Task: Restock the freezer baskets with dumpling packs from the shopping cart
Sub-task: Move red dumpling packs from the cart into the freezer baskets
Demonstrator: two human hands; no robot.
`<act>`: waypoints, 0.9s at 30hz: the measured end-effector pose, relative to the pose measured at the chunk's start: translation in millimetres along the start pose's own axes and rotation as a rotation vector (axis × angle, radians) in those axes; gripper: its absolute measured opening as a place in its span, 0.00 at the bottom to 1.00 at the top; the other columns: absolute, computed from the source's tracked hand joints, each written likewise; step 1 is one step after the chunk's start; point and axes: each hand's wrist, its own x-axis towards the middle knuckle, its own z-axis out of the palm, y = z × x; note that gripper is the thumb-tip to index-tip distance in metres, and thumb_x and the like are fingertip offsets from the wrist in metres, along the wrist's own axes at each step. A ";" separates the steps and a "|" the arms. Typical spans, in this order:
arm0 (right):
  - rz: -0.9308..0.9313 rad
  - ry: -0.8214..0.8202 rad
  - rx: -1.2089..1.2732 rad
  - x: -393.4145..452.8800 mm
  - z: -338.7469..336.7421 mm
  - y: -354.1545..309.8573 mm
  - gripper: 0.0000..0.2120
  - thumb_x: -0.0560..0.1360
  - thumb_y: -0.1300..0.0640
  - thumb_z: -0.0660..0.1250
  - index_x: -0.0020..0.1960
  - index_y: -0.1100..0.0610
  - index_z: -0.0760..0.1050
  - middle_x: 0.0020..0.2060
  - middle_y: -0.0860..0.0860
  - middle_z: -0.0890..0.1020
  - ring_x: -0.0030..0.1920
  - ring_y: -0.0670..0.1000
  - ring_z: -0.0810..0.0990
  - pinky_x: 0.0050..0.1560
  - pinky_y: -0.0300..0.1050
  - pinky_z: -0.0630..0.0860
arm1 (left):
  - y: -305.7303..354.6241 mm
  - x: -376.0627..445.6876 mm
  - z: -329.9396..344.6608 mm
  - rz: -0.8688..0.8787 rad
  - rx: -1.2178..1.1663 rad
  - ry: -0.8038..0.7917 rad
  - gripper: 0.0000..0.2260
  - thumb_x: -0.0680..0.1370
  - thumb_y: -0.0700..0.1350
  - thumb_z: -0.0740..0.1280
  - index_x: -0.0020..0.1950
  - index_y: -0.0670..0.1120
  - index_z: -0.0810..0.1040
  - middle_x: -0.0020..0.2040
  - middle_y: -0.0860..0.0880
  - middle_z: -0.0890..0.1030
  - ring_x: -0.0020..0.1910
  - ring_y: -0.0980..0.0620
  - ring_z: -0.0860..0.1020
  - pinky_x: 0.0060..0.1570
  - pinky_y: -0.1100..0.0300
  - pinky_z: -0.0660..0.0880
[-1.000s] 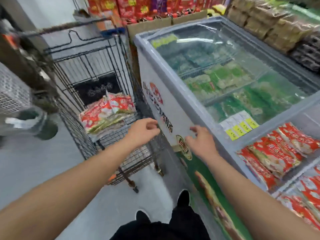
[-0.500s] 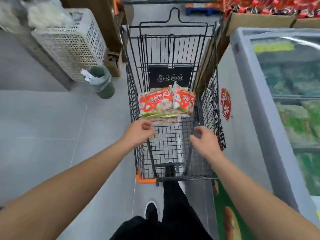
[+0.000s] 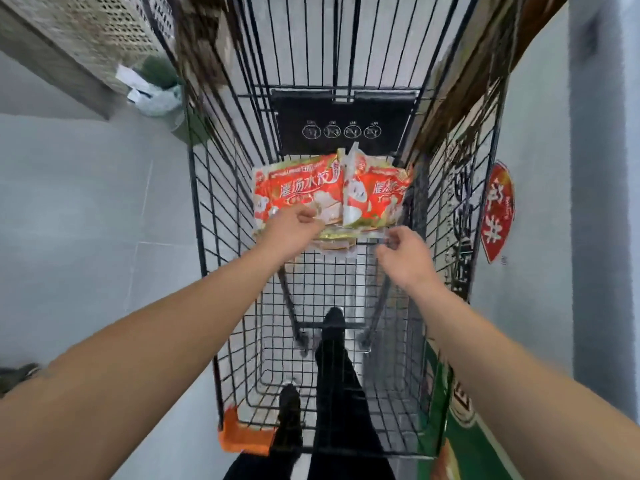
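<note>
A stack of red-and-orange dumpling packs (image 3: 311, 188) lies on the floor of the black wire shopping cart (image 3: 221, 209), towards its far end. My left hand (image 3: 291, 233) reaches into the cart and lies over the near edge of the left pack, fingers loosely curled; I cannot make out a grip. My right hand (image 3: 405, 254) hovers just short of the stack's near right corner, fingers loosely curled and holding nothing. The white side of the freezer (image 3: 540, 150) with a red logo sticker (image 3: 498, 213) runs along the cart's right. The freezer baskets are out of view.
A white perforated basket (image 3: 86, 29) and a green bin with a plastic liner (image 3: 156, 88) stand on the grey floor left of the cart. My dark trousers and shoes (image 3: 332, 341) show through the cart's mesh. An orange bumper (image 3: 242, 438) caps the near-left corner.
I have turned from the freezer towards the cart and leaned in. Both hands moved forward into the cart, from its near end up to the dumpling packs.
</note>
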 end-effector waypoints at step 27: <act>0.281 0.122 0.464 126.6 39.1 16.7 0.24 0.78 0.46 0.66 0.70 0.56 0.69 0.59 0.49 0.76 0.58 0.50 0.75 0.63 0.45 0.71 | -57.6 94.3 3.3 -0.331 -0.772 0.227 0.08 0.83 0.38 0.62 0.56 0.46 0.79 0.49 0.46 0.86 0.48 0.46 0.86 0.48 0.46 0.83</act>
